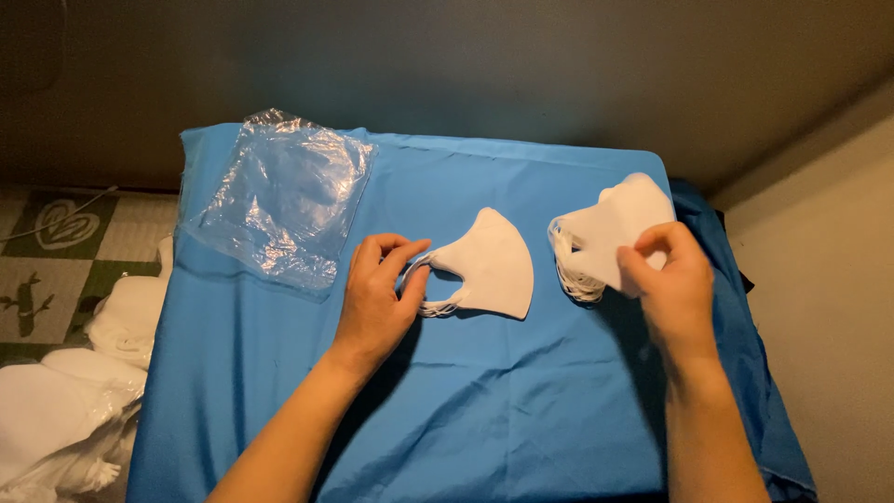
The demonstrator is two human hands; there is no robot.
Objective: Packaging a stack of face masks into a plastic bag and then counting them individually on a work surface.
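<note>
I am resting my left hand (377, 298) on the blue cloth (484, 410) covering the table, with fingers curled and thumb closing on the ear loops (436, 305) of a single white mask (489, 265), which is lying flat near the middle of the cloth. My grip there is light, more a pinch of the thin loops than a full hold on the mask body.

My right hand (672, 279) is pinching the top mask of the stack of white masks (605, 244) sitting near the cloth's right edge, thumb and fingers nearly closed on the fabric.

A pile of clear plastic bags (284, 200) is lying at the far left corner of the cloth, well apart from both hands. More white masses (65, 410), possibly bagged masks, are sitting beyond the table's left edge.

I am judging the risks this way: the masks are thin and clingy, so my right hand could be lifting two at once. The stack is sitting close to the edge, so a tug could be sliding it off. Pulling on the loops could be stretching them or dragging the mask askew.
</note>
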